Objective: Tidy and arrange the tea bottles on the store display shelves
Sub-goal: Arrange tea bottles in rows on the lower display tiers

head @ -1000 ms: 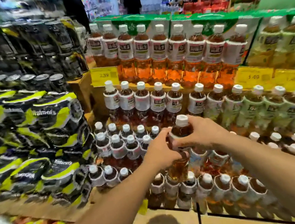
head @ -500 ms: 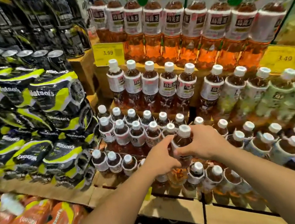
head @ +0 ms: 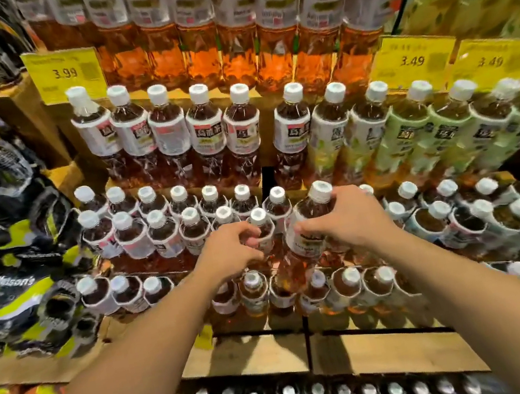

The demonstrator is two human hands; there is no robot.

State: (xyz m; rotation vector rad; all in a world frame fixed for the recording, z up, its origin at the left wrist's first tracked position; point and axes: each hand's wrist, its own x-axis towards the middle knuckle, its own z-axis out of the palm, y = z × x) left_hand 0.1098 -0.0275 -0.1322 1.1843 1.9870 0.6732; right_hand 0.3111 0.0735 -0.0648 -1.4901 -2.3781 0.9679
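Bottle held tilted over a crowded tea row

Head view: An oolong tea bottle (head: 307, 223), white-capped and white-labelled, is grasped around its shoulder by the right hand (head: 346, 218) and is held tilted, cap leaning up and to the right, above the middle tier of the display shelf (head: 244, 357). The left hand (head: 232, 253) is curled around the neck and label of a neighbouring small tea bottle (head: 262, 227) that stands just beside the held one; a loose grip is suggested, though whether it is fully closed cannot be told. Upright rows of the same brown tea are seen behind and to the left, green-labelled tea bottles (head: 440, 129) to the right, and a yellow price tag (head: 64, 74) marked 3.99 at the upper left.

The placing or straightening of one bottle within the row is judged to be the step in hand. Risk is seen mainly in the packing: the bottles stand touching, so a neighbour could be nudged by the tilted base as it is lowered, and several could be toppled in a chain. A slip is also possible, since the bottle is gripped high and its heavy lower part hangs free.
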